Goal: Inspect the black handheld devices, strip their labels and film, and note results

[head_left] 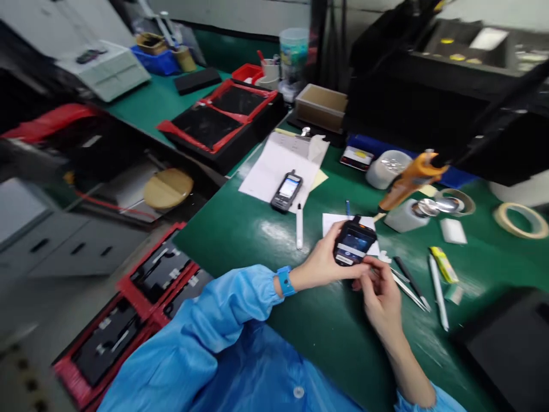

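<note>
A black handheld radio (355, 240) with a lit screen, a stub antenna and a pale strip across its front is tilted above the green table. My left hand (322, 258) wraps round its left side, thumb along the lower edge. At the lower right corner, my right hand (382, 292) has its fingers curled and pinched against the radio; their tips are partly hidden. Behind the radio lies a white paper (332, 220). Another radio (287, 191), its screen lit, rests on white sheets (266, 166) farther back. A white marker pen (299, 226) lies in front of it.
Tweezers (409, 290), a dark pen-like tool (409, 274) and a white pen (438, 292) lie right of my hands. An orange electric screwdriver (409, 180) leans near a white pump bottle (405, 216). Tape (521, 220) and a black box (506, 343) sit farther right. Red-edged trays (150, 309) stand left.
</note>
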A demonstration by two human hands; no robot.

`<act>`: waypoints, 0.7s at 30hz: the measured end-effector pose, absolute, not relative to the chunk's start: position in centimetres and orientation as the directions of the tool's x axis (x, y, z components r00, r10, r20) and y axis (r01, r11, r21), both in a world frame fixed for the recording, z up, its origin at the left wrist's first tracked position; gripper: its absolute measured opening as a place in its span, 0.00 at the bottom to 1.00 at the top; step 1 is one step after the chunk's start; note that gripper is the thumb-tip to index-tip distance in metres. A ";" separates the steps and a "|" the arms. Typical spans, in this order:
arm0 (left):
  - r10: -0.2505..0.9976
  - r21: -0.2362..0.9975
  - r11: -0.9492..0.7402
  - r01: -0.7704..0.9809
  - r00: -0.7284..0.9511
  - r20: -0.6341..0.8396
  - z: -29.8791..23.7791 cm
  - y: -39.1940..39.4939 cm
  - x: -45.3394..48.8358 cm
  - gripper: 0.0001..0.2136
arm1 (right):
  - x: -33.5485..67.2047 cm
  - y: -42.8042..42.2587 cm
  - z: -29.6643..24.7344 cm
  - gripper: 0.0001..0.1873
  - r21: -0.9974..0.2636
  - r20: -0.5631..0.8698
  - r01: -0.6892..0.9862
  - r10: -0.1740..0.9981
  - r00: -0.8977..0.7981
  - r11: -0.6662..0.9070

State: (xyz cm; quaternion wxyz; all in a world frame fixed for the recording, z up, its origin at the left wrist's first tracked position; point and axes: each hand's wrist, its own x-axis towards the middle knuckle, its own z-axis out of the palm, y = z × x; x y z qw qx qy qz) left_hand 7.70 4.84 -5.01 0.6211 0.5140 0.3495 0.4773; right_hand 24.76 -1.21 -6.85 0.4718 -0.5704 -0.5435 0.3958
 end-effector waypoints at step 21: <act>0.966 0.915 0.047 -0.401 0.252 0.061 -3.9 6.1 7.2 0.36 | 24.8 -0.6 -6.7 0.27 -0.957 0.094 0.284 0.988 0.126 0.054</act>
